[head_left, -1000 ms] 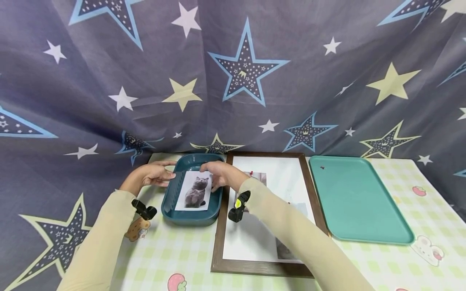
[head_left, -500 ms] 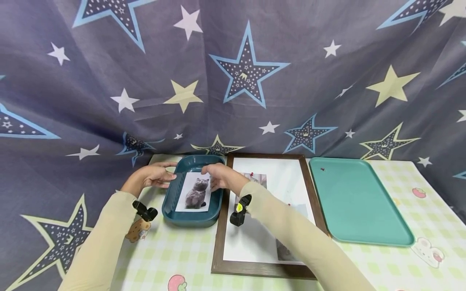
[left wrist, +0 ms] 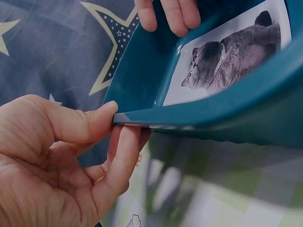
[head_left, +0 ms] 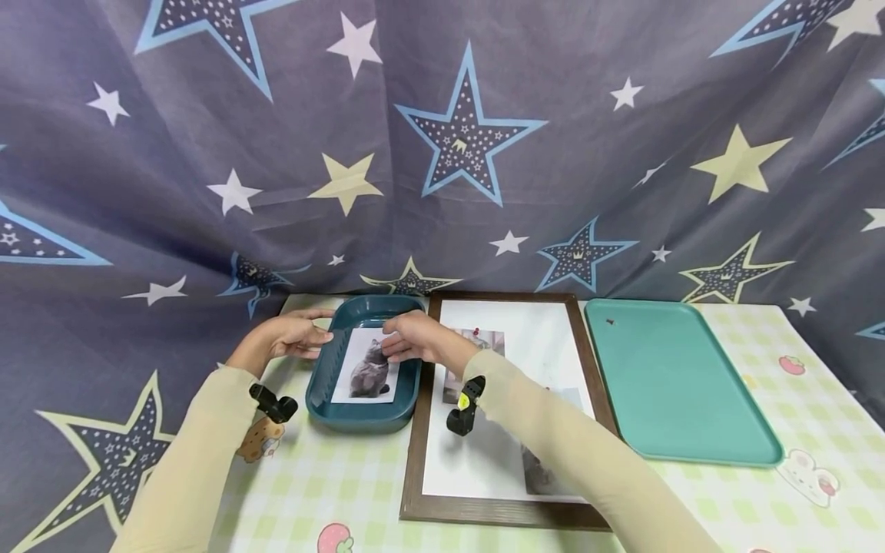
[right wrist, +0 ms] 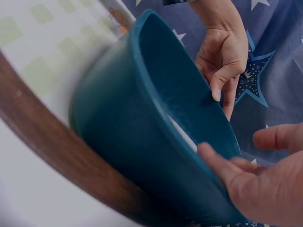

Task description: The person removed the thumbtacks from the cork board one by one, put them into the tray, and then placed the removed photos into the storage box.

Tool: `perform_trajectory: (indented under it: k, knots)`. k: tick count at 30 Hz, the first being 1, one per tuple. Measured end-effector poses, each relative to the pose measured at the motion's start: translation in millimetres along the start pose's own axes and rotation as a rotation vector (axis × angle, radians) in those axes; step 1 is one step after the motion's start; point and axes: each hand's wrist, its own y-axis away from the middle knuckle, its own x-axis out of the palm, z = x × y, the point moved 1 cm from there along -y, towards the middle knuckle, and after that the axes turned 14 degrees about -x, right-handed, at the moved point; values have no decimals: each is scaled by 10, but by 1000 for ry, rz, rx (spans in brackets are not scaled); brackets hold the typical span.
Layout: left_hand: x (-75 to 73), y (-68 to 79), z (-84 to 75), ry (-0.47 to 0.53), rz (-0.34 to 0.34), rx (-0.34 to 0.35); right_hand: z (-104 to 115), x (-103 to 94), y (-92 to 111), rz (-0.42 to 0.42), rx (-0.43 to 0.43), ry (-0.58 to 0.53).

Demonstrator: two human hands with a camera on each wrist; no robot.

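Note:
A deep blue-green basin [head_left: 326, 399] stands at the left of the table, with a photo of a grey cat [head_left: 369, 376] lying inside it. My left hand [head_left: 296, 335] pinches the basin's left rim; in the left wrist view its thumb [left wrist: 90, 124] lies on top of the rim and fingers curl underneath. Over the basin's right side reaches my right hand [head_left: 418, 338], its fingers loosely extended above the photo and covering part of its upper right. In the right wrist view the right thumb and fingers [right wrist: 220, 165] stand apart with nothing between them.
Right of the basin lies a brown-framed white board [head_left: 477, 461] with several pictures and red pushpins, partly under my right sleeve. Farther right is a flat green tray [head_left: 684, 384] with a small red pin [head_left: 610, 322]. A star-patterned curtain [head_left: 581, 100] hangs behind the table.
My right hand has shifted slightly; its fingers now extend lower across the photo's upper right, covering part of the cat's head. The left hand stays at the rim.

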Motion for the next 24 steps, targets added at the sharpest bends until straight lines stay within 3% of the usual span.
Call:
perform_trajectory:
  k: [12, 18, 24]
  knots:
    - [-5, 3, 0, -7, 0, 6, -20, -84, 83, 111, -124, 85]
    - [-28, -10, 48, 10, -1, 5, 41, -202, 142, 115, -139, 110]
    - [-15, -23, 62, 23, -7, 7, 134, -417, 224, 44, -197, 127]
